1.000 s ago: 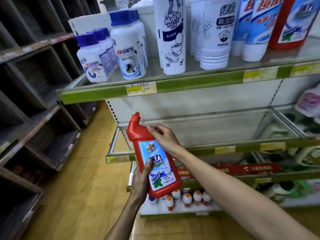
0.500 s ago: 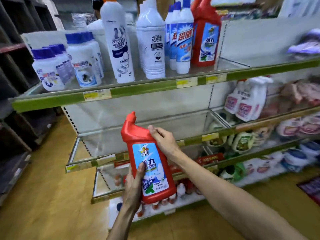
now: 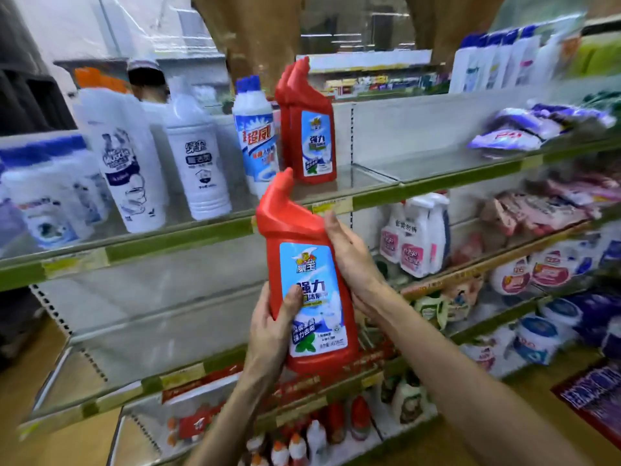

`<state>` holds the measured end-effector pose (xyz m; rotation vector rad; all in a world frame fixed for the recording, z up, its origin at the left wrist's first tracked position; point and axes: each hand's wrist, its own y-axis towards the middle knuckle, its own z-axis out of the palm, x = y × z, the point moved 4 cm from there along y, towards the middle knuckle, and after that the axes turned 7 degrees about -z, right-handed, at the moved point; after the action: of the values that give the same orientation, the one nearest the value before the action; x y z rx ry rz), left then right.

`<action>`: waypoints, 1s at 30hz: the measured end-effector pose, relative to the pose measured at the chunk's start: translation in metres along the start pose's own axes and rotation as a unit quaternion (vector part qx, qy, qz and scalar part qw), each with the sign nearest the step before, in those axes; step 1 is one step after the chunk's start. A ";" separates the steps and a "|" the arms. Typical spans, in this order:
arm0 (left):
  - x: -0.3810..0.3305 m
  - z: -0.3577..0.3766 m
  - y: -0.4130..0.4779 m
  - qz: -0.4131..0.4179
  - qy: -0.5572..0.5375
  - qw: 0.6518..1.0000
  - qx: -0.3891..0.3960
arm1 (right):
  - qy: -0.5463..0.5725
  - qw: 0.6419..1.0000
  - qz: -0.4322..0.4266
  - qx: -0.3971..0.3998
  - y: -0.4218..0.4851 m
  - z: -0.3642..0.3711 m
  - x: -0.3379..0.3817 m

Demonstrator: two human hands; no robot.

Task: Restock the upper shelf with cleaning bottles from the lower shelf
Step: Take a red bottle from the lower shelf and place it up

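Both hands hold a red cleaning bottle (image 3: 304, 274) with a blue label, upright and slightly tilted, in front of the upper shelf's green edge (image 3: 174, 238). My left hand (image 3: 272, 327) grips its lower left side, thumb on the label. My right hand (image 3: 353, 264) wraps its right side near the shoulder. On the upper shelf stand matching red bottles (image 3: 311, 129), a blue-capped white bottle (image 3: 257, 136) and taller white bottles (image 3: 198, 156). Bare glass shelf (image 3: 376, 169) lies right of the red bottles.
An empty glass shelf (image 3: 151, 331) sits below the upper one. The bottom shelf (image 3: 302, 438) carries small red and white bottles. To the right are spray bottles (image 3: 416, 237), pouches and tubs. A person's head (image 3: 148, 79) shows behind the shelving.
The bottle has risen toward the upper shelf, its cap now level with the shelf edge. My view has swung right and up, bringing the red bottles on the shelf to the centre.
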<state>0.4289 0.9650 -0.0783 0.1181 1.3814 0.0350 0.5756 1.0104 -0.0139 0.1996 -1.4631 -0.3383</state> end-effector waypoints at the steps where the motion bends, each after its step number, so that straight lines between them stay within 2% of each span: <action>1: -0.013 0.014 0.017 0.024 0.009 1.000 0.002 | -0.013 1.000 -0.017 -0.001 0.017 -0.011 0.014; 5: -0.072 0.073 0.085 0.117 0.051 0.992 0.001 | -0.037 0.997 -0.059 -0.021 0.095 -0.047 0.071; 8: -0.110 0.108 0.132 0.147 0.069 0.987 0.008 | -0.041 0.991 -0.122 -0.047 0.149 -0.064 0.110; 12: -0.136 0.129 0.189 0.128 0.052 0.990 0.011 | -0.024 0.986 -0.161 -0.034 0.208 -0.075 0.127; 18: -0.124 0.134 0.239 0.090 0.030 0.996 -0.003 | -0.019 0.989 -0.142 -0.028 0.259 -0.071 0.100; 30: -0.100 0.122 0.270 0.057 0.034 0.997 -0.037 | 0.014 0.994 -0.105 0.000 0.283 -0.057 0.066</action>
<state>0.5417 1.2161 0.0703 0.1351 1.4390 0.1876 0.6662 1.2486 0.1367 0.3579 -1.4166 -0.5036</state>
